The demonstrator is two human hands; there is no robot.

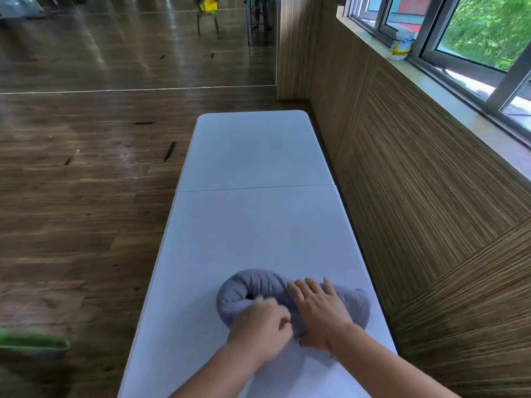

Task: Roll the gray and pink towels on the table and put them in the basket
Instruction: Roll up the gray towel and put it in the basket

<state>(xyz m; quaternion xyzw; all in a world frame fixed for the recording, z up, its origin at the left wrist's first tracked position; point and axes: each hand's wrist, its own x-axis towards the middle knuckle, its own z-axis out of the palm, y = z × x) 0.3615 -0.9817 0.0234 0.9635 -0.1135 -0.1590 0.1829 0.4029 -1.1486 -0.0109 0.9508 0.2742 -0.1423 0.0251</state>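
A gray towel [253, 285], rolled into a thick bundle, lies on the near part of the white folding table [253, 219]. My left hand [263, 326] has its fingers curled into the towel's near edge and grips it. My right hand [319, 308] lies on top of the roll, fingers spread and pressing down. No pink towel and no basket are in view.
A wood-panelled wall [416, 196] runs along the table's right side, with a window sill holding a white and yellow container [400, 47]. Dark wooden floor [86, 182] lies to the left. Something green [31, 341] sits at the lower left edge. A chair [207, 12] stands far back.
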